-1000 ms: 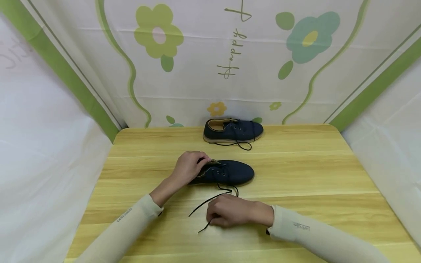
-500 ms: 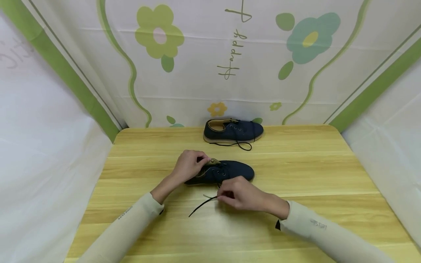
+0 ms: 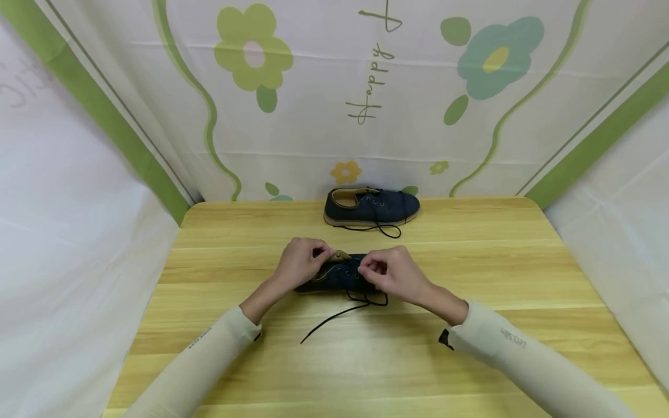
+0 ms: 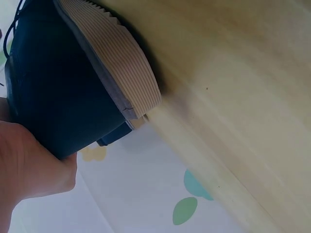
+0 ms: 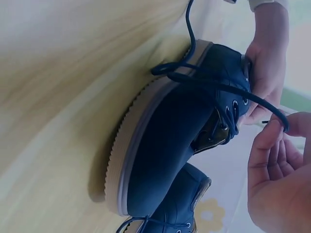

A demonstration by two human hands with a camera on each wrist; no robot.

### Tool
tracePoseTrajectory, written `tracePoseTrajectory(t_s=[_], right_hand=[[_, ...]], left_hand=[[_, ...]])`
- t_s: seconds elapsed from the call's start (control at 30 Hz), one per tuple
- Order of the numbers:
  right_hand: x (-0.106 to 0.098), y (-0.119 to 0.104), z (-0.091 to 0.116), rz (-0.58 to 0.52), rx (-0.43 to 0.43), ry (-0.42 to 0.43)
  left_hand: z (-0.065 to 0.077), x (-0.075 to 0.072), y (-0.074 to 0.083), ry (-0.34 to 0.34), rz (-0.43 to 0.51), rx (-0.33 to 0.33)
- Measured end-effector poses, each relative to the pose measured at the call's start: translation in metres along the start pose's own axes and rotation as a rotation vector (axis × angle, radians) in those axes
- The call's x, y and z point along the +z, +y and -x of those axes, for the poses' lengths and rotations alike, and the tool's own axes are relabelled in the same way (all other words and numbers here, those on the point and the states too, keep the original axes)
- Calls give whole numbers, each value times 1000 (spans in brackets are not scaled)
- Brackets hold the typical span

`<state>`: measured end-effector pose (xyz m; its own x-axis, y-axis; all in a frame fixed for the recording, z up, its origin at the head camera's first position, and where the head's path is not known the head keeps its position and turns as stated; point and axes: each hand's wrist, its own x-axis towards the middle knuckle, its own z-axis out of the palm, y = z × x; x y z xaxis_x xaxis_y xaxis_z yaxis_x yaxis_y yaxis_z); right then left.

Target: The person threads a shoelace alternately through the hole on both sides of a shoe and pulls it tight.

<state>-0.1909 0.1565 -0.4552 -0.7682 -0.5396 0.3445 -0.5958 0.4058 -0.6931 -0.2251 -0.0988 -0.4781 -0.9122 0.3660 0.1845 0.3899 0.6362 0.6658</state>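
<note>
A dark navy lace-up shoe (image 3: 331,283) stands on the wooden table, toe to the right. My left hand (image 3: 303,264) pinches its tan-lined tongue (image 3: 341,256) at the opening; the left wrist view has the shoe's heel (image 4: 63,87) beside that hand. Over the front of the shoe, my right hand (image 3: 397,276) pinches one end of the dark shoelace (image 5: 243,92) between thumb and forefinger, its tip poking out. That lace runs from the near side of the shoe up to my fingertips. The other lace end (image 3: 333,317) trails on the table toward me.
Behind it, a matching shoe (image 3: 399,206) stands at the table's back edge, its loose lace (image 3: 389,232) looped in front. A white curtain (image 3: 313,128) with printed flowers rises behind the wooden table (image 3: 470,278), and white cloth hangs on both sides.
My right hand has lifted off the table and moved up and away from me to the front of the shoe, drawing one lace end along. My left hand stays at the tongue, now pulled up more.
</note>
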Motion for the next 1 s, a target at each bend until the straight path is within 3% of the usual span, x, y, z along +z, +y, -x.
tracePoseTrajectory(t_s=[0.43,1.0], right_hand=[[9,1,-18,72,88,-43],[23,6,-29,174,98,11]], left_hand=[[0,0,2,19,-18,15],[2,2,1,52,-29,38]])
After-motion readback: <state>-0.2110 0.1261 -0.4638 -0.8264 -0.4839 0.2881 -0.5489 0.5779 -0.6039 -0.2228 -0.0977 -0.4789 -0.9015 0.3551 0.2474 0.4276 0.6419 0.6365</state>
